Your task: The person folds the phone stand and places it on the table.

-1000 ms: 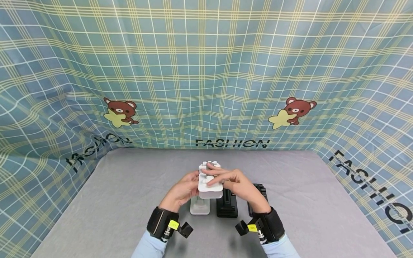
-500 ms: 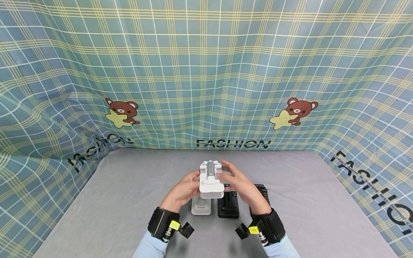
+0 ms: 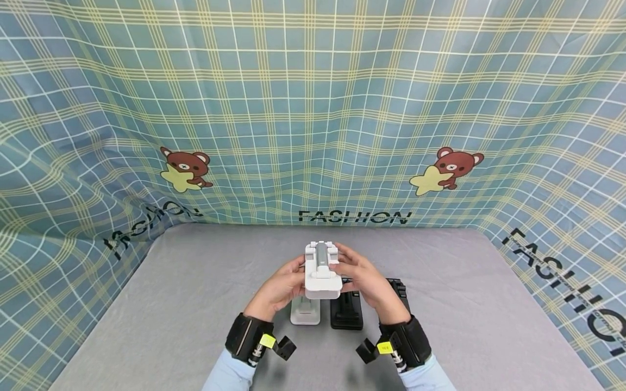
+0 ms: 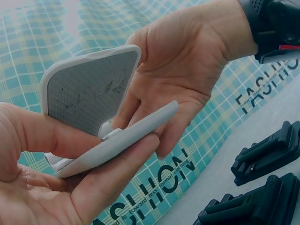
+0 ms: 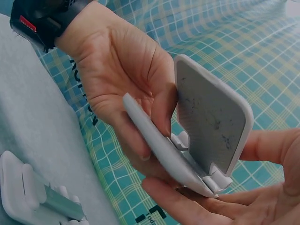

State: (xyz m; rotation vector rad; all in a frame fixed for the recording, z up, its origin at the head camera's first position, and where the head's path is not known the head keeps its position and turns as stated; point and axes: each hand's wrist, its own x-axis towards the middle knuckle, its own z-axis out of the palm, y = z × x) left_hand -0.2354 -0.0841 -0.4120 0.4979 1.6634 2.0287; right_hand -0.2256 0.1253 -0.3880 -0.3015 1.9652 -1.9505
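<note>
Between the two hands, raised above the table, is a white folding phone stand (image 3: 323, 277) with a grey strip along its back. Its grey-faced panel (image 4: 89, 86) stands at an angle to the white base plate (image 4: 122, 145), joined by a hinge. My left hand (image 3: 281, 285) pinches the base plate, thumb on top and fingers underneath, as the left wrist view shows. My right hand (image 3: 364, 279) holds the other side, its thumb near the panel's back and its fingers by the hinge end (image 5: 218, 180). Part of the right fingertips' contact is hidden.
Below the hands on the grey-covered table (image 3: 205, 304) lie a white phone stand (image 3: 305, 314) and a black one (image 3: 346, 315). Another black stand (image 3: 398, 288) is partly behind the right forearm. A plaid curtain (image 3: 313, 136) surrounds the table's back and sides.
One second ago my right fingers lay across the top of the phone stand. They have since drawn off to its right side and now hold it there. My left hand keeps its grip.
</note>
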